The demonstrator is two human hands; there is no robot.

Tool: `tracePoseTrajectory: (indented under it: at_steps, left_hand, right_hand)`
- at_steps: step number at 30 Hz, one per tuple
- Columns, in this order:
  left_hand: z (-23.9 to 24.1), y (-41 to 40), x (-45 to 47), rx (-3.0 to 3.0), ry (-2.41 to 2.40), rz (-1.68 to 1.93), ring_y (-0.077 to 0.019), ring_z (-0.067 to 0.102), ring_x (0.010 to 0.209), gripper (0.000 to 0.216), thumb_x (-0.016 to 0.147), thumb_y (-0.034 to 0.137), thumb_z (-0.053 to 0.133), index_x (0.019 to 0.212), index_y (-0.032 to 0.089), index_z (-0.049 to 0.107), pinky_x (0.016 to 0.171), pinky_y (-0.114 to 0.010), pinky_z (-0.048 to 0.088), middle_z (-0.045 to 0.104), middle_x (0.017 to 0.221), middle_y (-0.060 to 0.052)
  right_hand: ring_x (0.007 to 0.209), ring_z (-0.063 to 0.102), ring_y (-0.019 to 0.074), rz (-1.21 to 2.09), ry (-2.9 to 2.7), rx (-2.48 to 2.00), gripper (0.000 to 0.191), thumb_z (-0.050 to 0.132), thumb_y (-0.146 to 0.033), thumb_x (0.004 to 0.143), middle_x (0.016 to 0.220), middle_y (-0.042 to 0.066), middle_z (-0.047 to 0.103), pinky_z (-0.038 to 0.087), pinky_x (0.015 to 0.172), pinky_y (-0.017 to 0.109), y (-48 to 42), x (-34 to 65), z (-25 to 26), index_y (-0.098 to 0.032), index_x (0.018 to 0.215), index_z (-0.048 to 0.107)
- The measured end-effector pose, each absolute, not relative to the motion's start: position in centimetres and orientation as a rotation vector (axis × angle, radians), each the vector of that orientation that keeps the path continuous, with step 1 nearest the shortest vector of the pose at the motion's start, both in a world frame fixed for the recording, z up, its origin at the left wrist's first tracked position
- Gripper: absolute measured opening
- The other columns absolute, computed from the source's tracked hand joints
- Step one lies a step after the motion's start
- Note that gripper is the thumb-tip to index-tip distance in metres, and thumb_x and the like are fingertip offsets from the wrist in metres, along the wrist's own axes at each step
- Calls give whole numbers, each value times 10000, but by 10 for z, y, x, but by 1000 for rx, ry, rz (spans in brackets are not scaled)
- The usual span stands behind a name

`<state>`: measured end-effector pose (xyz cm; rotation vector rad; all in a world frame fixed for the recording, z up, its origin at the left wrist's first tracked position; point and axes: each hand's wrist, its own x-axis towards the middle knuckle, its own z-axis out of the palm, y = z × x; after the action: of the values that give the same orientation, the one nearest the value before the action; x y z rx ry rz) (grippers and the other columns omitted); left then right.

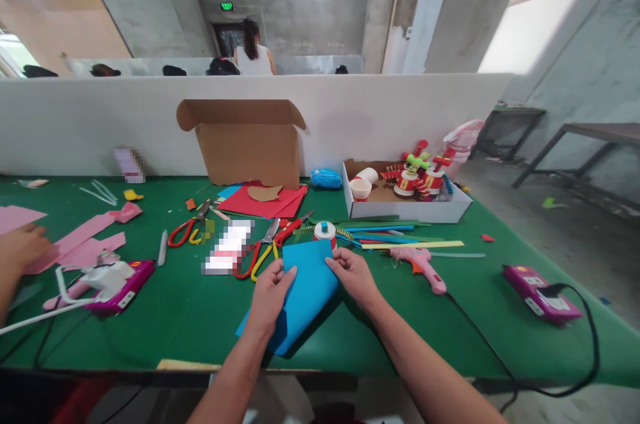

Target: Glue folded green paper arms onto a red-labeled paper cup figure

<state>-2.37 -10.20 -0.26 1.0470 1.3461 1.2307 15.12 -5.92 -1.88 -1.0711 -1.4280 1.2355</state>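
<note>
A blue sheet of paper (307,284) curves over on itself above the green table. My left hand (271,294) pinches its left edge between thumb and fingers. At the upper right corner, my right hand (356,275) grips the same sheet. Just behind the sheet stands a white and red paper cup (325,232) with a small blue piece on top and coiled strips at its sides. Red-handled scissors (255,256) and another tool with red handles (293,229) lie to the left of the cup.
A pink glue gun (417,264) lies to the right, its cord running to a purple power strip (543,296). A white box (407,211) holds paper-cup figures. Red paper (265,203) lies before an upright cardboard box (250,151). Another person's hand (23,247) touches pink paper at left.
</note>
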Motion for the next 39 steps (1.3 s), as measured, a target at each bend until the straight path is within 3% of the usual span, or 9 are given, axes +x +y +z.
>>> tracePoseTrajectory:
  at_steps: [12,17,20,22,24,26,31,36,39]
  left_hand:
    - [3,-103,-22,948,1251,1221,-50,284,426,486,590,569,725,784,166,535,420,-174,246,348,486,114]
    - [-1,-103,-24,1065,1336,1212,-61,276,426,441,647,586,659,739,178,521,421,-185,236,322,488,106]
    - [-1,-107,-24,1407,1576,1248,-94,380,471,327,766,505,569,694,189,526,470,-207,318,408,512,67]
    - [2,-115,-20,1743,1682,1240,-134,520,598,243,849,400,501,751,193,583,585,-236,414,561,627,12]
    - [6,-126,-13,2047,1644,1176,-176,599,751,234,903,319,438,868,193,632,709,-283,463,660,795,-45]
    - [7,-139,-3,2264,1519,1052,-203,621,844,249,924,298,426,980,190,643,776,-322,479,688,903,-77]
    - [-10,-168,2,2494,1373,736,-248,596,1011,435,858,261,536,1288,202,510,847,-391,484,653,1174,-101]
    - [-39,-172,-33,2794,1561,794,-275,572,1020,307,845,51,431,977,195,669,844,-419,438,677,1118,-110]
    - [-42,-172,-52,2961,1513,758,-257,578,965,335,860,27,396,956,181,678,822,-389,427,688,1075,-111]
  right_hand:
    - [501,225,71,1286,-1353,-1105,482,655,-638,669,511,-85,294,184,483,222,-59,151,-20,-189,645,482]
    - [501,356,95,1163,-1426,-1131,384,578,-558,769,553,-47,418,310,491,232,-57,154,-21,-186,687,525]
    - [719,567,174,701,-1558,-1127,269,568,-402,818,862,58,638,479,680,312,-67,160,-4,-186,972,610]
    - [1008,585,246,378,-1775,-1054,397,604,-303,807,1186,122,618,478,866,394,-81,167,12,-209,1191,580]
    - [1157,548,270,252,-2044,-983,506,611,-232,812,1329,110,560,445,958,427,-97,176,26,-267,1310,526]
    - [1124,588,242,241,-2182,-947,486,561,-179,849,1276,98,609,479,922,386,-110,186,31,-282,1323,524]
    - [940,670,185,343,-2210,-915,269,488,-94,844,1005,78,712,537,819,307,-120,226,8,-222,991,672]
    - [940,670,197,428,-2210,-1132,236,474,-115,850,981,73,708,550,826,341,-122,259,-12,-219,933,669]
    - [965,653,220,383,-2259,-1212,189,543,-210,876,1028,90,701,534,865,380,-132,262,-14,-221,1014,672]
